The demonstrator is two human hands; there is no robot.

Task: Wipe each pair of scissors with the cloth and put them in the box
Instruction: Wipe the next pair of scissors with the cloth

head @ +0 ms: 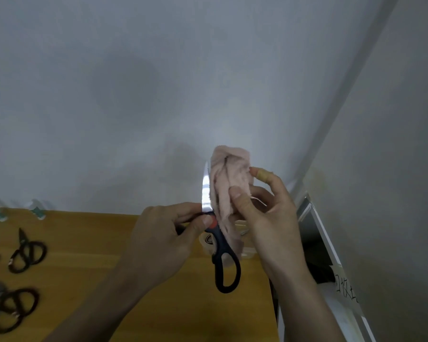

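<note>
While two hands work above the table (134, 243), one pair of scissors meets one pink cloth.
Left hand (158, 240) pinches the held scissors (219, 245) at the red pivot, serrated steel blade pointing up, dark smooth plastic loops hanging below. Right hand (265, 218), just beside it, grips the cloth (229, 178), soft, fuzzy and bunched, against the blade; one finger wears a tan bandage. Well to the left of the left hand lie two dark scissors (26, 253) with round loops, a third partly visible at the edge, on yellow wood.
</note>
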